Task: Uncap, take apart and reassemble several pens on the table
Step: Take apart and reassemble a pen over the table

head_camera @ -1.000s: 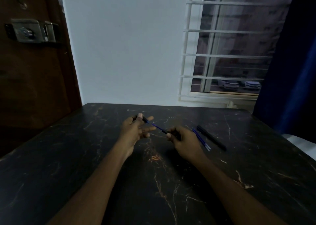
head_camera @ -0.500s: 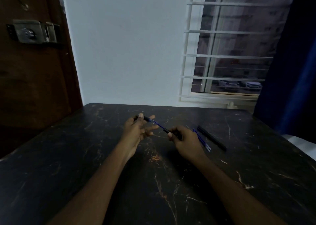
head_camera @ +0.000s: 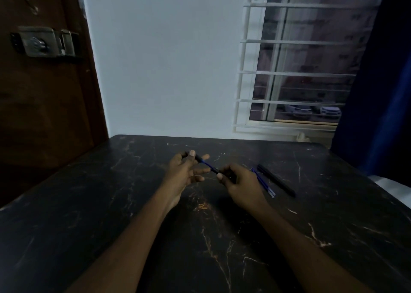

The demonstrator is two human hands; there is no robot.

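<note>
Grip of the left hand [head_camera: 183, 170] pinches the pen [head_camera: 208, 165] at its 10 o'clock end; right hand [head_camera: 241, 183] curls around the 4 o'clock end.

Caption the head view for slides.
Left hand and right hand grip a pen's black halves, blue refill exposed between; a black pen lies on the table.

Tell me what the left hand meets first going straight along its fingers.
Probably the right hand, which grips the other end of the pen that the left hand pinches; depth is unclear.
</note>
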